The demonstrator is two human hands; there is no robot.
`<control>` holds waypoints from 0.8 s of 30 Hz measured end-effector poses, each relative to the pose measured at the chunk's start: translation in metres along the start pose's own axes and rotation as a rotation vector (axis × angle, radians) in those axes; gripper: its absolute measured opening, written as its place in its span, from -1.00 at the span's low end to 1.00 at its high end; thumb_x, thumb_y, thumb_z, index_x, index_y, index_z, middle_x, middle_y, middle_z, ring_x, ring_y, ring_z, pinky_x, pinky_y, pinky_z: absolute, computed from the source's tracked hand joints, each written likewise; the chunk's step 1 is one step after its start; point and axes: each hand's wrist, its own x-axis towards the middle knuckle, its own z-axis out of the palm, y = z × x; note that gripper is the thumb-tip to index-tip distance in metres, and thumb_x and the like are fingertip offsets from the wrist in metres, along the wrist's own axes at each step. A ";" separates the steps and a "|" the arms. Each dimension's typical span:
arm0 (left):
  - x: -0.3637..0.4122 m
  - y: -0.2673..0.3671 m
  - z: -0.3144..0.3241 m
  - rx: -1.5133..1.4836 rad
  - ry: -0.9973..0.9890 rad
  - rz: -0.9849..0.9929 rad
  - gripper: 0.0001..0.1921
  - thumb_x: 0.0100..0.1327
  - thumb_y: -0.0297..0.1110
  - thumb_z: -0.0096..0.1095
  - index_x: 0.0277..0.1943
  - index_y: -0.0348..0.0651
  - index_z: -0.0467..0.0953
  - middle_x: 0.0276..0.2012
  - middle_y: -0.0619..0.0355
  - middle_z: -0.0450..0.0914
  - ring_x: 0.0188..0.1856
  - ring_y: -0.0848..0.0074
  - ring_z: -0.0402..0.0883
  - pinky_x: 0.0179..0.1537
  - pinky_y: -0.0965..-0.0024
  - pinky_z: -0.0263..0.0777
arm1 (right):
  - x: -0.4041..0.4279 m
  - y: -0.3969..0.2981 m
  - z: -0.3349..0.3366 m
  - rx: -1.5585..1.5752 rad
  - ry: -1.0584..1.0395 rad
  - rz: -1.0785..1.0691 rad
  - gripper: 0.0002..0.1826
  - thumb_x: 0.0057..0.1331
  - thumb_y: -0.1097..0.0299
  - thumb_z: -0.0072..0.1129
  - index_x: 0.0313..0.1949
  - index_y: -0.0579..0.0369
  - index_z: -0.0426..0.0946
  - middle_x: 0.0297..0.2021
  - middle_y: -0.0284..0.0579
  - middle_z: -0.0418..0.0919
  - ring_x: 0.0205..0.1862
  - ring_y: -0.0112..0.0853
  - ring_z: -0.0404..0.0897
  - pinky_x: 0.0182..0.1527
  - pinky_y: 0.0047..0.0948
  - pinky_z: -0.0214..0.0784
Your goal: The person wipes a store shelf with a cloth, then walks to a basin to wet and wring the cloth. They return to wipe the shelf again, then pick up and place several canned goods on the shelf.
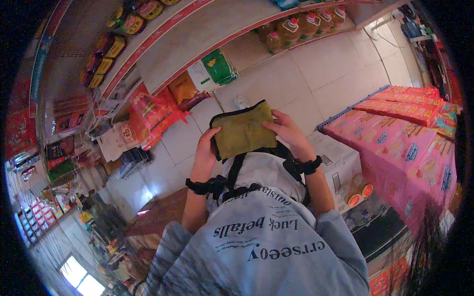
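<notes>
A folded olive-green cloth (244,129) with black edging is held up in front of my waist, above the tiled floor. My left hand (207,146) grips its left edge, the thumb lying on the near face. At the opposite edge my right hand (287,129) holds the cloth near its upper corner, with fingers on the face. Both wrists wear black bands. The fingers behind the cloth are hidden.
Shelves with jars (133,23) and oil bottles (290,27) run along the top. Red bags (152,114) and green packages (219,66) stand on the lower left. Pink cartons (396,144) are stacked at right, beside a white carton (333,162).
</notes>
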 end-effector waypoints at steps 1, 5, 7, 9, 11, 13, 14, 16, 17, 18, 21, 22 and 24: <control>-0.004 -0.002 0.006 0.017 0.017 0.010 -0.74 0.19 -0.36 0.16 -0.09 -0.26 0.46 -0.16 0.07 0.58 -0.13 0.37 0.58 -0.06 0.32 0.45 | -0.004 0.005 -0.002 0.038 0.004 -0.015 -0.58 0.25 0.43 0.11 0.09 0.26 0.36 -0.15 -0.10 0.59 -0.18 -0.43 0.58 -0.12 -0.46 0.44; -0.007 -0.011 0.009 0.036 -0.010 0.020 -0.75 0.19 -0.36 0.16 -0.09 -0.26 0.47 -0.16 0.08 0.58 -0.13 0.37 0.58 -0.06 0.33 0.45 | -0.017 0.008 -0.004 0.077 0.036 -0.005 -0.57 0.26 0.39 0.11 0.10 0.24 0.35 -0.16 -0.10 0.59 -0.19 -0.41 0.58 -0.12 -0.45 0.44; -0.007 -0.012 0.011 0.058 -0.019 0.025 -0.75 0.20 -0.35 0.16 -0.09 -0.25 0.47 -0.16 0.09 0.58 -0.12 0.38 0.58 -0.05 0.32 0.45 | -0.022 0.006 -0.005 0.055 0.063 -0.001 -0.56 0.26 0.38 0.11 0.11 0.24 0.34 -0.16 -0.10 0.59 -0.19 -0.41 0.59 -0.12 -0.45 0.44; -0.005 -0.013 0.012 0.080 -0.029 0.028 -0.75 0.20 -0.34 0.16 -0.08 -0.25 0.47 -0.16 0.09 0.58 -0.11 0.38 0.58 -0.04 0.32 0.44 | -0.024 0.008 -0.006 0.033 0.093 0.004 -0.55 0.26 0.36 0.11 0.11 0.24 0.33 -0.16 -0.09 0.59 -0.19 -0.41 0.59 -0.12 -0.45 0.44; -0.001 -0.012 0.012 0.076 -0.033 0.007 -0.75 0.21 -0.33 0.15 -0.08 -0.23 0.47 -0.15 0.09 0.58 -0.11 0.37 0.57 -0.02 0.32 0.43 | -0.024 0.015 -0.008 0.083 0.111 -0.013 -0.53 0.25 0.34 0.13 0.12 0.24 0.33 -0.18 -0.08 0.59 -0.21 -0.41 0.59 -0.13 -0.46 0.44; -0.009 -0.006 0.026 0.083 -0.009 0.017 -0.75 0.21 -0.33 0.14 -0.08 -0.23 0.47 -0.15 0.08 0.58 -0.11 0.37 0.57 -0.02 0.31 0.43 | -0.025 0.014 -0.008 0.049 0.136 0.002 -0.53 0.24 0.34 0.13 0.11 0.24 0.34 -0.18 -0.08 0.59 -0.21 -0.41 0.58 -0.13 -0.47 0.43; -0.014 -0.003 0.034 0.085 0.017 0.030 -0.75 0.21 -0.33 0.14 -0.08 -0.24 0.48 -0.15 0.07 0.58 -0.11 0.36 0.58 -0.03 0.31 0.44 | -0.025 0.014 -0.010 0.011 0.154 0.019 -0.53 0.23 0.33 0.14 0.11 0.25 0.34 -0.18 -0.08 0.59 -0.21 -0.42 0.58 -0.13 -0.48 0.43; -0.015 0.007 0.040 0.106 -0.023 0.030 -0.75 0.21 -0.32 0.14 -0.08 -0.24 0.48 -0.14 0.07 0.58 -0.10 0.36 0.57 -0.02 0.31 0.44 | -0.016 0.026 -0.013 0.023 0.174 -0.016 -0.53 0.23 0.33 0.15 0.10 0.25 0.35 -0.17 -0.09 0.58 -0.21 -0.42 0.57 -0.13 -0.49 0.42; -0.014 0.011 0.043 0.118 -0.059 0.037 -0.74 0.21 -0.32 0.14 -0.09 -0.24 0.48 -0.13 0.07 0.58 -0.10 0.35 0.57 -0.02 0.31 0.44 | -0.014 0.033 -0.015 0.028 0.185 -0.051 -0.52 0.22 0.32 0.15 0.09 0.26 0.36 -0.16 -0.11 0.58 -0.21 -0.43 0.56 -0.13 -0.50 0.41; -0.011 0.014 0.044 0.122 -0.060 0.033 -0.74 0.21 -0.32 0.14 -0.09 -0.24 0.48 -0.13 0.07 0.58 -0.10 0.35 0.57 -0.02 0.31 0.44 | -0.013 0.028 -0.013 0.031 0.189 -0.051 -0.52 0.22 0.32 0.15 0.09 0.26 0.36 -0.16 -0.11 0.58 -0.21 -0.43 0.56 -0.13 -0.50 0.41; 0.001 0.026 0.052 0.176 -0.084 0.088 -0.73 0.21 -0.31 0.14 -0.07 -0.25 0.48 -0.12 0.06 0.58 -0.09 0.35 0.58 -0.02 0.30 0.44 | -0.016 -0.003 -0.008 0.070 0.215 -0.035 -0.53 0.22 0.31 0.16 0.08 0.26 0.37 -0.14 -0.14 0.57 -0.19 -0.44 0.55 -0.13 -0.49 0.41; 0.008 0.031 0.058 0.198 -0.070 0.046 -0.72 0.21 -0.31 0.14 -0.06 -0.25 0.48 -0.11 0.06 0.58 -0.08 0.35 0.57 -0.01 0.30 0.44 | -0.018 -0.012 -0.008 0.086 0.230 -0.028 -0.53 0.22 0.31 0.16 0.08 0.26 0.37 -0.14 -0.14 0.57 -0.20 -0.44 0.55 -0.13 -0.48 0.41; 0.022 0.037 0.069 0.240 -0.081 -0.017 -0.71 0.21 -0.31 0.14 -0.05 -0.26 0.48 -0.10 0.06 0.58 -0.07 0.35 0.56 -0.01 0.30 0.43 | -0.019 -0.016 -0.013 0.108 0.282 -0.024 -0.53 0.23 0.30 0.16 0.08 0.26 0.37 -0.14 -0.14 0.57 -0.20 -0.44 0.55 -0.12 -0.48 0.41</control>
